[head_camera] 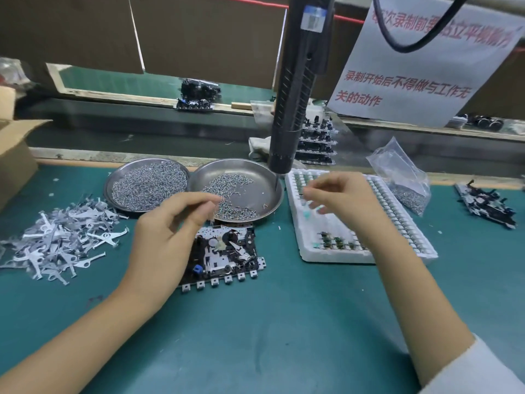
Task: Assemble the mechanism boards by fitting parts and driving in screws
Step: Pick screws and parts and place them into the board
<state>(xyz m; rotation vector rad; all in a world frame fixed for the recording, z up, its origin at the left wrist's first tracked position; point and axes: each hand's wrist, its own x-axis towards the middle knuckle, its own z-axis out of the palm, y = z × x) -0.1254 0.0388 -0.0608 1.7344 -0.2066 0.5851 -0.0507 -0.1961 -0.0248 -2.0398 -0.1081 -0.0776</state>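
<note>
A black and silver mechanism board (227,253) lies flat on the green mat, directly in front of me. My left hand (173,234) hovers over the board's left edge, thumb and forefinger pinched together on what looks like a small screw, just at the near rim of the right screw dish (267,194). My right hand (343,200) is raised over the white foam tray (312,251) and pinches a small, blurred, greenish part. The hanging electric screwdriver (295,95) points its bit down between the dish and the tray; neither hand touches it.
A second steel dish (113,180), full of screws, sits to the left. Several flat metal levers (56,240) are heaped at far left, beside a cardboard box (14,160). To the right lie a bag of screws (406,180) and another board (485,207). Stacked boards (316,140) stand behind.
</note>
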